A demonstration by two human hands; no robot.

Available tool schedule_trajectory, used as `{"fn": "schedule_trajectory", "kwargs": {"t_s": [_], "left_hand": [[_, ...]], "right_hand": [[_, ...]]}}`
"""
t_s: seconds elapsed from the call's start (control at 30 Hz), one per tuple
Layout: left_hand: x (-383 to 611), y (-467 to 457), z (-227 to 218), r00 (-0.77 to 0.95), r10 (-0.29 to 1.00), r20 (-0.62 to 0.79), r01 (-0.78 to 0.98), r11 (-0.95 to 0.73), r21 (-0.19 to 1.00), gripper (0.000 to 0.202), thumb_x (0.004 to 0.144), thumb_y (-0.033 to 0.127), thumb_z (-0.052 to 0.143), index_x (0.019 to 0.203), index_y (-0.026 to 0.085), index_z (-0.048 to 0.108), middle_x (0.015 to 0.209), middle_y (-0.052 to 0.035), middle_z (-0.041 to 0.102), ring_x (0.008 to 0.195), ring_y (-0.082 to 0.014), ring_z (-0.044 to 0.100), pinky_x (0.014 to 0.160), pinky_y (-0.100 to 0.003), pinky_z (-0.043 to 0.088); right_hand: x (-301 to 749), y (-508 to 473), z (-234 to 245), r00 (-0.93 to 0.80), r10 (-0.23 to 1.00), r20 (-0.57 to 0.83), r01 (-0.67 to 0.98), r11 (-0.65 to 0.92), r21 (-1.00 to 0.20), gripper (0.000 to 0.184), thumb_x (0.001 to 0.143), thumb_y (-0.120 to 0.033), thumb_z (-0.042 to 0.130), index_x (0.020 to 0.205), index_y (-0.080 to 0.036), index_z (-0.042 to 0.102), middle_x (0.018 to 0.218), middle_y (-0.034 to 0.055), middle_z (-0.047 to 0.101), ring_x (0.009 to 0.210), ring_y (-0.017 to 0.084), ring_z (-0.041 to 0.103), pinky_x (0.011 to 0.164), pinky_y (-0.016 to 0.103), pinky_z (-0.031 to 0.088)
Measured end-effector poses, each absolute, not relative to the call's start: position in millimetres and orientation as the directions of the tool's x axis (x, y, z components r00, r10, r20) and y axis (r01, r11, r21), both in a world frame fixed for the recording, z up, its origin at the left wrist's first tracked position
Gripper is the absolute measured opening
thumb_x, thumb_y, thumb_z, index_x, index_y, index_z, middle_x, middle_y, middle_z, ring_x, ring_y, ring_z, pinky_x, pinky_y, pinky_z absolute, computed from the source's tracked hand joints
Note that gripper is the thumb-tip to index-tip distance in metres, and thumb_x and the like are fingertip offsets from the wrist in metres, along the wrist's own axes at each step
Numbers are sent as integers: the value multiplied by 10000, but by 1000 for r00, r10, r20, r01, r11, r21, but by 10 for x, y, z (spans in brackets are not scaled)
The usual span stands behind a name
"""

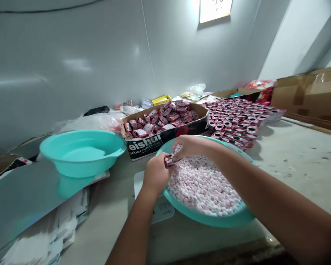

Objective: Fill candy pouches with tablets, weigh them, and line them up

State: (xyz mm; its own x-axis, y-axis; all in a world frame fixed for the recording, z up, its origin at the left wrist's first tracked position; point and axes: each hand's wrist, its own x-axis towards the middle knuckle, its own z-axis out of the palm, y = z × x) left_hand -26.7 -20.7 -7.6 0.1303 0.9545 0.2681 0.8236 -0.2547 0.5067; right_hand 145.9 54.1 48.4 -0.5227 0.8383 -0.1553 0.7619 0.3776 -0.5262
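Observation:
My left hand (156, 172) is closed around a small pink printed packet (168, 162), its mouth facing up at the left rim of a turquoise basin (209, 219). Small white and pink candies (204, 184) fill much of that basin. Just above the packet, my right hand (190, 146) has its fingers closed on several of the candies (177, 149), and some lie at the packet's mouth. Part of the packet is hidden by my fingers. Behind the basin, a cut-down cardboard box (143, 150) holds a heap of plump pink packets (165, 117).
Many open pink packets (231, 121) stand in rows at the right. A second turquoise basin (82, 162) is on the left, beyond white cards or papers (49, 232). A white scale (162, 211) is partly under the full basin. Large cardboard boxes (309, 95) line the far right.

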Motion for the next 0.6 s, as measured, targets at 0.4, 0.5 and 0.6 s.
{"fn": "schedule_trajectory", "kwargs": {"t_s": [0.4, 0.5, 0.6], "left_hand": [[-275, -215, -86, 181, 955, 236, 855, -271, 441, 371, 860, 527, 651, 1063, 217, 627, 978, -53, 702, 895, -254, 633, 703, -316, 396], [-266, -232, -64, 179, 961, 212, 860, -257, 440, 331, 859, 493, 662, 1026, 210, 618, 949, -52, 692, 891, -256, 625, 706, -323, 392], [-247, -244, -57, 152, 967, 204, 874, -228, 430, 246, 847, 399, 682, 996, 216, 612, 927, -45, 686, 904, -258, 621, 718, -324, 392]], "right_hand": [[1496, 549, 380, -614, 789, 34, 674, 546, -497, 283, 687, -291, 768, 948, -184, 741, 778, -20, 646, 680, 110, 515, 607, 227, 360], [1483, 510, 411, -645, 764, 16, 640, 552, -535, 260, 745, -338, 741, 949, -177, 734, 710, -28, 613, 628, 97, 478, 576, 225, 335], [1483, 493, 441, -703, 711, 5, 563, 561, -607, 237, 834, -375, 653, 929, -169, 720, 753, -8, 638, 668, 104, 504, 596, 222, 350]]}}
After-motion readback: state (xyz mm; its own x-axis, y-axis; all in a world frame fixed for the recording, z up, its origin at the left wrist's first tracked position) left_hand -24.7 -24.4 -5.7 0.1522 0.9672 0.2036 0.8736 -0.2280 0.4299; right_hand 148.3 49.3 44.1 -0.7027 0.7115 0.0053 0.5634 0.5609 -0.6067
